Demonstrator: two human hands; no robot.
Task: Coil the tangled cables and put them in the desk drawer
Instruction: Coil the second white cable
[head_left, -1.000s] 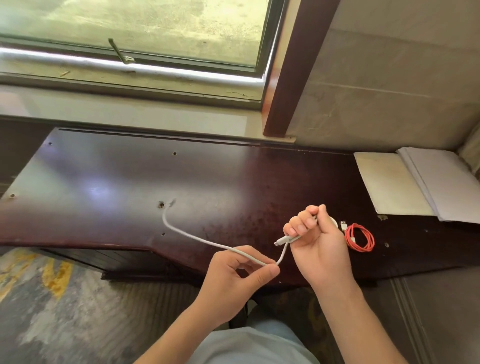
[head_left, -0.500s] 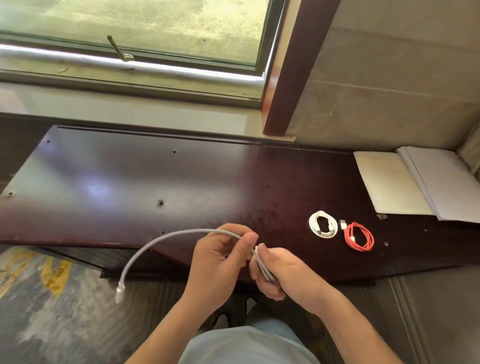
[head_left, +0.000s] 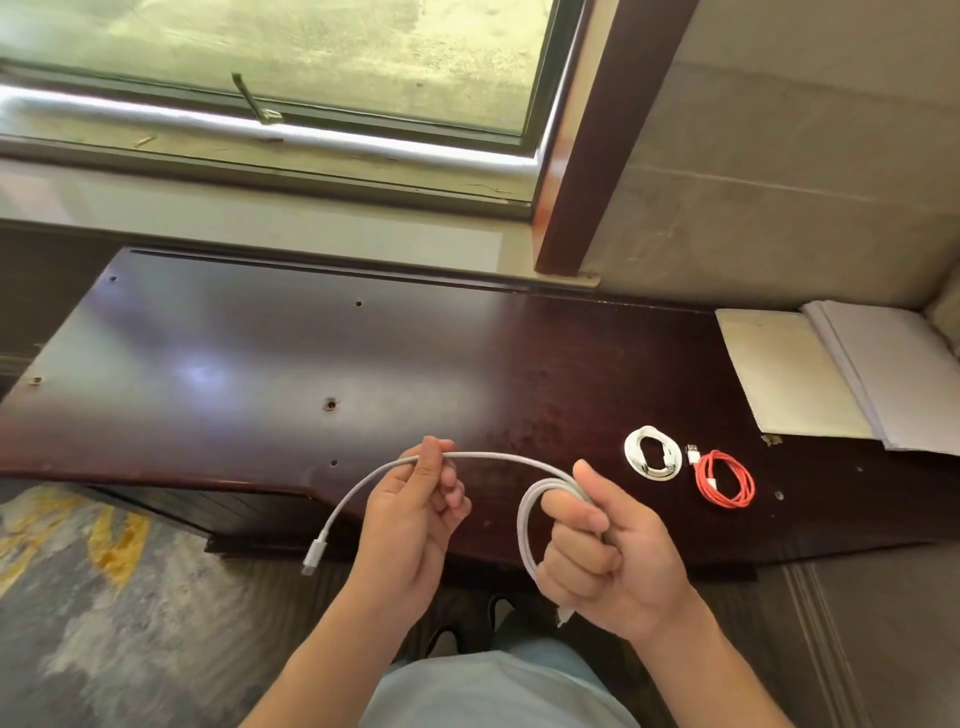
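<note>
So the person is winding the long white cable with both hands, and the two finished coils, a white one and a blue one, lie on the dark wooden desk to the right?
Nearly. The second finished coil is orange-red, not blue; the head view shows it beside the small white coil on the dark wooden desk. The rest holds: left hand and right hand both grip the long white cable.

This is looking like a home study or small office corner: a dark wooden desk (head_left: 260, 364) is standing under a window (head_left: 291, 57), against a plain wall (head_left: 779, 156). Papers (head_left: 893, 374) are lying at the desk's far right corner, and patterned flooring (head_left: 104, 597) is showing below its front edge.
</note>
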